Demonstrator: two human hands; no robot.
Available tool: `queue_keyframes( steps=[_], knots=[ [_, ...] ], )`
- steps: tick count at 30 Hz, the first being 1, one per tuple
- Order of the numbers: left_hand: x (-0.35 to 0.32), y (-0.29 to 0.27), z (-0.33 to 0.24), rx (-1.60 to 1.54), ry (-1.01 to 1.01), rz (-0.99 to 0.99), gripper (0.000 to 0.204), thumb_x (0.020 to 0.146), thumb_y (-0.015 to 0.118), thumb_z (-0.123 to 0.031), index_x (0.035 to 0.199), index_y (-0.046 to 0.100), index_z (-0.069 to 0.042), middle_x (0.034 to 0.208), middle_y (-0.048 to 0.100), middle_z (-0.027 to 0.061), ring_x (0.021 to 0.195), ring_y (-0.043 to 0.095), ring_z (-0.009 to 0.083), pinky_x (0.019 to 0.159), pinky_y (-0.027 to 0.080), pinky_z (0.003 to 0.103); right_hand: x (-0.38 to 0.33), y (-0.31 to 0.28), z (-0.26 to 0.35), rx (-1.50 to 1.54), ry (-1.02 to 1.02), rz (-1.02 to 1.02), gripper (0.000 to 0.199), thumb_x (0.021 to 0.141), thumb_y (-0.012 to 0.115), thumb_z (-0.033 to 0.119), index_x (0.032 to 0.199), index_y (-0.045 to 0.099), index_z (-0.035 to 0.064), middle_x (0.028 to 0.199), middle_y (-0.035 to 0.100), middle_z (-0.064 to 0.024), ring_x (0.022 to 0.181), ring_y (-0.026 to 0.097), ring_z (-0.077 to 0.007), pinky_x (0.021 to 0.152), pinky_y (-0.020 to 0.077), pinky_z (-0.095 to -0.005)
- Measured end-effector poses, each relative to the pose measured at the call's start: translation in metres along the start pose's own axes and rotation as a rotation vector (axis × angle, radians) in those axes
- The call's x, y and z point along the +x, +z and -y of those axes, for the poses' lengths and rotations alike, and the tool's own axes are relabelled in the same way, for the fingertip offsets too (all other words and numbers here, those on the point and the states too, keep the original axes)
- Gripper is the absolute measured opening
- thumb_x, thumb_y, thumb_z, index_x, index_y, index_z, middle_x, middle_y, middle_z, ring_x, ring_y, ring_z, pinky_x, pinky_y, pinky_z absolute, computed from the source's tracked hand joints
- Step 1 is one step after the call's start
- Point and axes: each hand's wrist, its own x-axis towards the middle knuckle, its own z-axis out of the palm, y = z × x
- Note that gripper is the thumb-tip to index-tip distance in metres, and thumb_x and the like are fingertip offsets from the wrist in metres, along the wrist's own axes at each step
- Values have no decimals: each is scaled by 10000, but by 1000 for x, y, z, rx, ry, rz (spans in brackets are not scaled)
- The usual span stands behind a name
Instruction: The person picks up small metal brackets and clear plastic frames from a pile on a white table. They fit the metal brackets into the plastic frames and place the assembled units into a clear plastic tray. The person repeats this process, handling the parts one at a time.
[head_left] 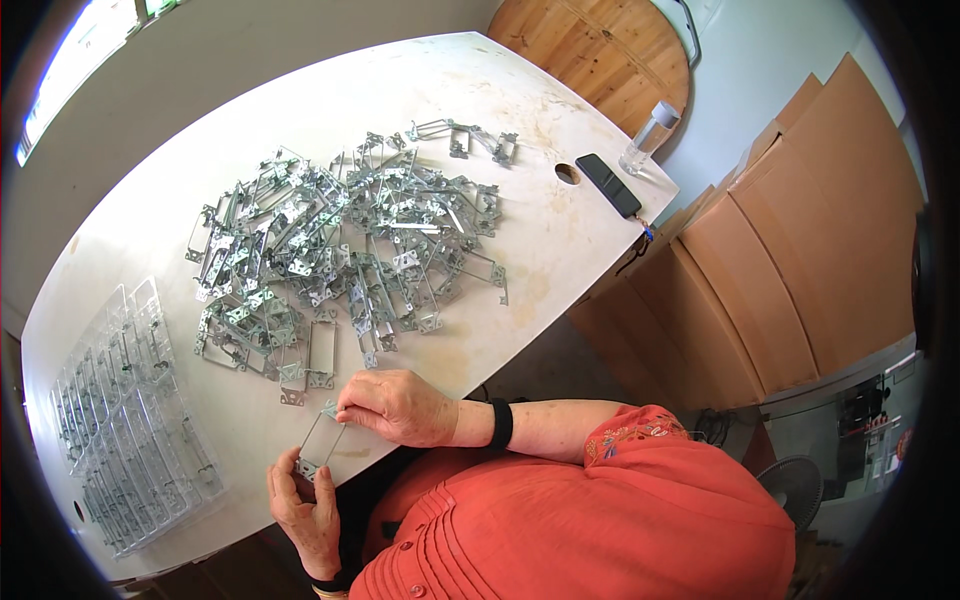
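A thin rectangular metal bracket (308,466) with perforated end plates is held between my two hands at the table's near edge. The thumb and fingers of my left hand (308,520) pinch its lower end. At its upper end, my right hand (405,408) grips it with curled fingers. Just beyond my hands lies a big tangled heap of similar metal brackets (330,230). A few brackets (292,378) stick out of the heap's near side, close to my right hand.
Clear plastic trays (135,420) with rows of small metal parts sit at the left of the white table (480,90). A black phone (608,185) and a clear bottle (648,140) stand near a round hole at the far right. Cardboard boxes (800,220) line the right side.
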Motion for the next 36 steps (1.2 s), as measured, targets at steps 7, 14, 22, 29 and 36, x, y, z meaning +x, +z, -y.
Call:
queue_keyframes(
  steps=[7,14,22,29,36],
  knots=[
    [0,4,5,16,52,-38,393,940,797,-28,1314,684,8,971,549,78,738,489,190,672,434,349,0,3,-3,-4,-61,-55,141,1017,804,125,1055,686,56,934,706,-106,860,713,-337,752,566,-432],
    [0,3,5,9,45,-35,394,938,795,-22,1315,685,7,974,550,79,736,489,189,671,434,350,0,4,-4,6,-47,-46,136,1027,790,143,1052,685,60,935,699,-111,870,712,-348,760,565,-444],
    [0,1,2,3,10,-10,370,978,778,-54,1326,676,17,1003,550,69,772,482,175,702,427,341,0,2,-2,12,-23,-33,130,1018,803,125,1055,697,58,934,708,-108,867,716,-336,754,568,-427],
    [0,4,6,23,52,-39,402,930,794,-18,1315,685,9,972,549,82,740,493,197,671,435,357,1,3,-1,14,-45,-53,137,1017,807,126,1050,692,58,930,703,-108,862,714,-337,749,564,-430],
    [0,3,4,15,45,-35,406,927,790,-14,1319,683,13,971,547,85,743,496,201,675,439,358,1,2,-2,4,-70,-55,137,1019,805,131,1048,692,58,934,706,-107,864,716,-333,746,564,-428]
  ],
)
